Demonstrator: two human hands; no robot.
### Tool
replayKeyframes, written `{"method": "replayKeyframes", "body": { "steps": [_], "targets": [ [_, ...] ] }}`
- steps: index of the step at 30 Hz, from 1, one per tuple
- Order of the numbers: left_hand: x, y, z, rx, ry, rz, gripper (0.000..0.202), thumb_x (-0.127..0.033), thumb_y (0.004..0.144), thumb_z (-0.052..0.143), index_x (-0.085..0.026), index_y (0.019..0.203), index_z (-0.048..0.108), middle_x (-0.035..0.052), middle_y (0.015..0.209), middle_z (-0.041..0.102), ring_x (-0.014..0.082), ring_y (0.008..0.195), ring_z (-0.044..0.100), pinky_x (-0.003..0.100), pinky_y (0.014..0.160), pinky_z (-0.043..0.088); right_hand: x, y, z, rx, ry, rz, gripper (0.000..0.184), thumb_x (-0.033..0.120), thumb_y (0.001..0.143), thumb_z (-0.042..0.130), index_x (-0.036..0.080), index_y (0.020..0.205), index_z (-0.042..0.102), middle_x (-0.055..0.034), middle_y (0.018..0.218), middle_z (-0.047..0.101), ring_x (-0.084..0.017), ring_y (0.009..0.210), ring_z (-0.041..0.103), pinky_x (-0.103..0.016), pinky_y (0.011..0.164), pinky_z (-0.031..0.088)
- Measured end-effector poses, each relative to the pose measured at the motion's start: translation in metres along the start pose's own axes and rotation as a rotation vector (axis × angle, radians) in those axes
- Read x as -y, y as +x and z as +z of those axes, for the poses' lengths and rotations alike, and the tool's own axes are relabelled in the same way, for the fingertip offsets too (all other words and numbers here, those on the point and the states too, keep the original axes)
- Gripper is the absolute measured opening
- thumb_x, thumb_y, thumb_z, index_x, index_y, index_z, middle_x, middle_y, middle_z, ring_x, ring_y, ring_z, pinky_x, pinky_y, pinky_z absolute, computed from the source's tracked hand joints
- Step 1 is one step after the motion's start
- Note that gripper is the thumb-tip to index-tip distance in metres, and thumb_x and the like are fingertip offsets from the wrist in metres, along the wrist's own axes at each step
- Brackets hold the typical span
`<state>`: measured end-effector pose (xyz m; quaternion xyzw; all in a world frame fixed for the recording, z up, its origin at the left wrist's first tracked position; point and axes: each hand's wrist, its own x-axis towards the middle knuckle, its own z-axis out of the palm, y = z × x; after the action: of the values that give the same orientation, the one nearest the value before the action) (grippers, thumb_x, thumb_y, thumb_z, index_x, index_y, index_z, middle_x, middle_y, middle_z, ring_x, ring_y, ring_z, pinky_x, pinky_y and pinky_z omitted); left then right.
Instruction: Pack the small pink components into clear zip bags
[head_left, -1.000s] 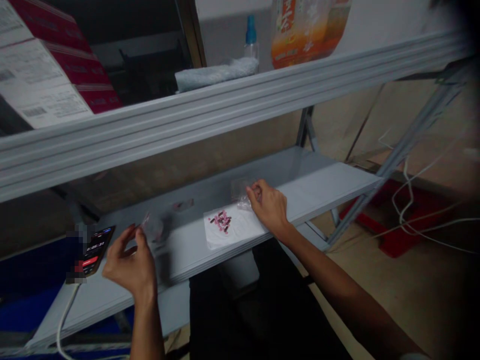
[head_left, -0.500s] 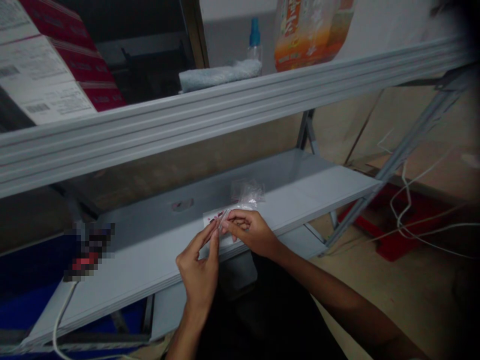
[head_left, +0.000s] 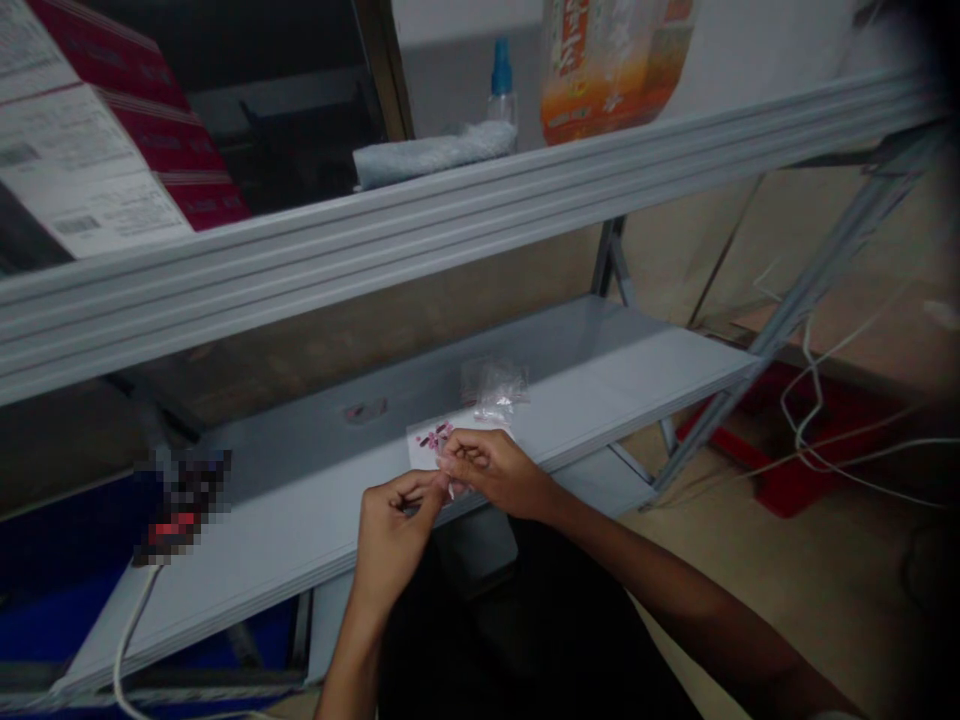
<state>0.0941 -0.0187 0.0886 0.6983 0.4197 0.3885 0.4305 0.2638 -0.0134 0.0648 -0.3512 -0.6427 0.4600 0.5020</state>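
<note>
My left hand (head_left: 399,525) and my right hand (head_left: 501,470) meet over the front of the lower shelf, fingertips pinched together. Between them is a small clear-and-white piece (head_left: 451,491), perhaps thin plastic; the fingers cover most of it. Just behind the hands lies a white sheet (head_left: 417,459) bearing small pink and dark pieces (head_left: 435,436). Whether those pieces are loose or printed I cannot tell. A pile of clear plastic bags (head_left: 501,388) sits beyond my right hand. Farther back to the left is a small flat packet (head_left: 365,411).
The upper shelf edge (head_left: 315,245) crosses above the hands. On that shelf stand boxes (head_left: 127,150), a wrapped grey bundle (head_left: 435,155), a blue-topped spray bottle (head_left: 502,80) and an orange-labelled jug (head_left: 611,85). A white cable (head_left: 124,640) hangs at the left.
My left hand has drawn down toward me, its fingers lowering from the sheet. My right fingertips have dropped slightly, so more of the pink and dark pieces shows.
</note>
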Motion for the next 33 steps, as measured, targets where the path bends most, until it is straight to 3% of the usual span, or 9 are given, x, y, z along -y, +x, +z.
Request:
{"method": "replayKeyframes", "body": {
  "steps": [4,8,11,14,18,24,28,33],
  "targets": [
    [0.0,-0.001,-0.003,0.018,0.08,0.049,0.02,-0.022,0.082,0.06,-0.015,0.076,0.078,0.0043,0.074,0.076,0.0179,0.069,0.07,0.024,0.067,0.052,0.004,-0.003,-0.001,0.074,-0.176,-0.067,0.026,0.037,0.095,0.053,0.016,0.079,0.059,-0.0004,0.07,0.063,-0.012,0.064,0.057,-0.023,0.063,0.042],
    [0.004,0.001,-0.009,-0.099,0.195,0.039,0.017,-0.022,0.078,0.063,-0.015,0.069,0.076,0.0027,0.067,0.074,0.0188,0.066,0.068,0.025,0.065,0.051,0.017,-0.009,-0.004,0.131,-0.265,-0.112,0.022,0.033,0.094,0.056,0.016,0.081,0.059,0.0023,0.066,0.057,-0.01,0.061,0.053,-0.022,0.061,0.038],
    [0.004,0.003,-0.015,-0.164,0.18,0.035,0.016,-0.022,0.079,0.064,-0.015,0.071,0.075,0.0035,0.071,0.075,0.02,0.071,0.07,0.028,0.072,0.052,0.024,-0.011,-0.007,0.116,-0.26,-0.091,0.021,0.032,0.093,0.057,0.016,0.08,0.059,0.0034,0.063,0.054,-0.01,0.06,0.051,-0.021,0.059,0.037],
    [0.0,0.002,-0.014,-0.059,0.136,0.059,0.019,-0.028,0.084,0.063,-0.016,0.08,0.076,0.0057,0.081,0.077,0.0204,0.077,0.071,0.029,0.078,0.053,0.022,-0.011,-0.009,0.049,-0.241,-0.071,0.022,0.032,0.093,0.057,0.016,0.078,0.059,0.0022,0.066,0.056,-0.01,0.061,0.051,-0.021,0.059,0.037],
    [-0.003,-0.003,-0.007,0.086,0.141,0.065,0.02,-0.031,0.085,0.065,-0.018,0.094,0.077,0.0062,0.089,0.077,0.0205,0.082,0.071,0.028,0.078,0.053,0.014,-0.008,-0.006,0.053,-0.226,-0.069,0.021,0.031,0.095,0.051,0.016,0.081,0.057,0.0022,0.066,0.056,-0.011,0.06,0.052,-0.022,0.06,0.038],
    [-0.001,0.0,-0.017,0.22,0.172,0.078,0.022,-0.026,0.089,0.057,-0.018,0.084,0.078,0.0047,0.082,0.076,0.0192,0.078,0.069,0.027,0.076,0.05,0.017,-0.007,-0.004,0.142,-0.407,-0.124,0.025,0.028,0.099,0.042,0.018,0.079,0.053,0.0007,0.068,0.056,-0.012,0.065,0.053,-0.025,0.065,0.038],
    [0.0,0.0,-0.021,0.205,0.189,0.121,0.023,-0.018,0.085,0.057,-0.017,0.068,0.072,0.0024,0.071,0.072,0.0164,0.07,0.065,0.024,0.071,0.048,0.02,-0.008,-0.003,0.196,-0.473,-0.147,0.025,0.027,0.1,0.04,0.018,0.081,0.054,-0.0012,0.072,0.059,-0.014,0.071,0.056,-0.026,0.071,0.039],
    [0.004,-0.001,-0.008,0.106,0.313,0.142,0.023,-0.018,0.081,0.057,-0.017,0.062,0.069,0.0019,0.067,0.07,0.0155,0.065,0.064,0.023,0.065,0.045,0.022,-0.01,-0.007,0.162,-0.548,-0.094,0.021,0.026,0.097,0.046,0.017,0.081,0.055,-0.0003,0.07,0.06,-0.014,0.068,0.057,-0.025,0.067,0.038]
  ]
}}
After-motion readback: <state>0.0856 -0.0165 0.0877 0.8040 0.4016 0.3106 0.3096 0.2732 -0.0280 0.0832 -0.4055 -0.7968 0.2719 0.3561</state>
